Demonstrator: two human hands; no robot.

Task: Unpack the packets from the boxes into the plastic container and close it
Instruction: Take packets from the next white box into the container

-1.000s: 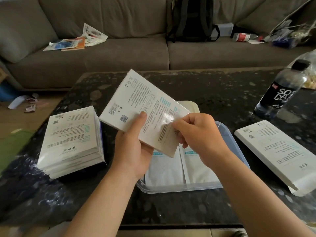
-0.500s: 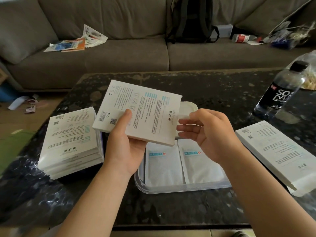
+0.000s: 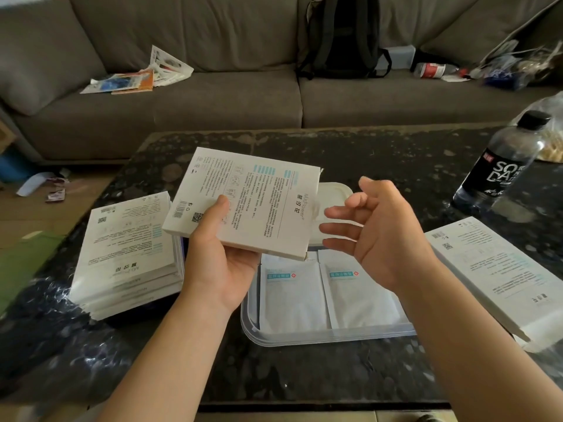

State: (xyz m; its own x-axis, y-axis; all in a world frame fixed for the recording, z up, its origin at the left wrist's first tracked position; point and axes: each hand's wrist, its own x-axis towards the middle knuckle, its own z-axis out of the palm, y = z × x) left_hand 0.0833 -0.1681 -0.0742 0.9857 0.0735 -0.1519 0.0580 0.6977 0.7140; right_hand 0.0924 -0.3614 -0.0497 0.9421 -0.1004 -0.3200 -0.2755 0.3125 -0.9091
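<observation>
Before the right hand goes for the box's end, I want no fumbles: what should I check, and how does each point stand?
1. Left hand grips the white box, thumb on top: ok.
2. Right hand free, fingers relaxed, holding nothing: ok.
3. Box's right end opened: cannot tell.
4. Plastic container uncovered, its lid lying behind it: ok.
5. Packets inside lie flat, side by side: ok.
</observation>
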